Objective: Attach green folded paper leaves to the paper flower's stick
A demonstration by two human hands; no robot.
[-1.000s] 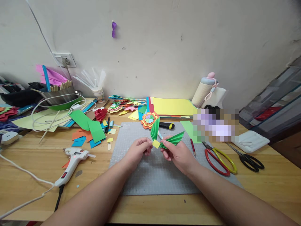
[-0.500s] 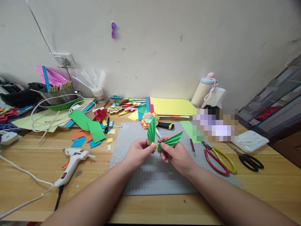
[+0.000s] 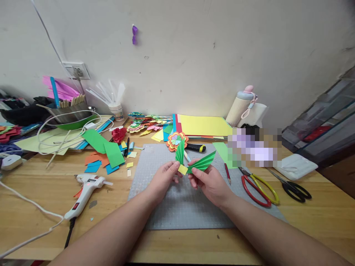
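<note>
Green paper leaves were held above the cutting mat, fanned toward twelve and two o'clock from a yellow square at their join. The left hand, at its nine o'clock, pinched nearly closed there; the right hand, at four o'clock, curled loosely, thumb on the two-o'clock leaf. A light grip near the base seemed wisest, since squeezing higher risked flattening the pleats.
</note>
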